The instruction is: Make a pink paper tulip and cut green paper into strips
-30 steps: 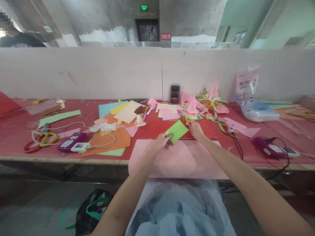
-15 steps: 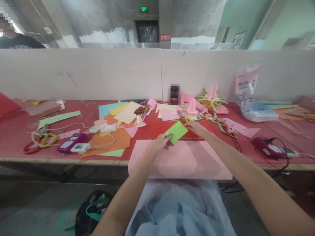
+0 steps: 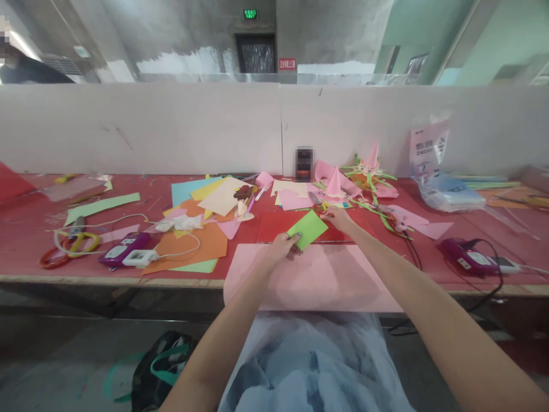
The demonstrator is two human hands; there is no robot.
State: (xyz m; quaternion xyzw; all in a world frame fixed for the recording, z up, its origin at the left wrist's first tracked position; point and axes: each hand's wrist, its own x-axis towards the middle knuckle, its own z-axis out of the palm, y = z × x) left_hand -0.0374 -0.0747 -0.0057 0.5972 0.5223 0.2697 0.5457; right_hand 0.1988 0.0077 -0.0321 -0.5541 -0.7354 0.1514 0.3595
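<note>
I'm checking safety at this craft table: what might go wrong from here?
The green paper is pinched at one corner by the left hand, with the right hand at its far corner; it may crease or tear. The big pink sheet overhangs the table edge and might slide off. Small scissors lie just beyond the right hand; a finger might catch the blades.

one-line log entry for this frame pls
left hand: pinching green paper near corner | right hand: touching its far corner | beneath: red sheet, pink sheet
</note>
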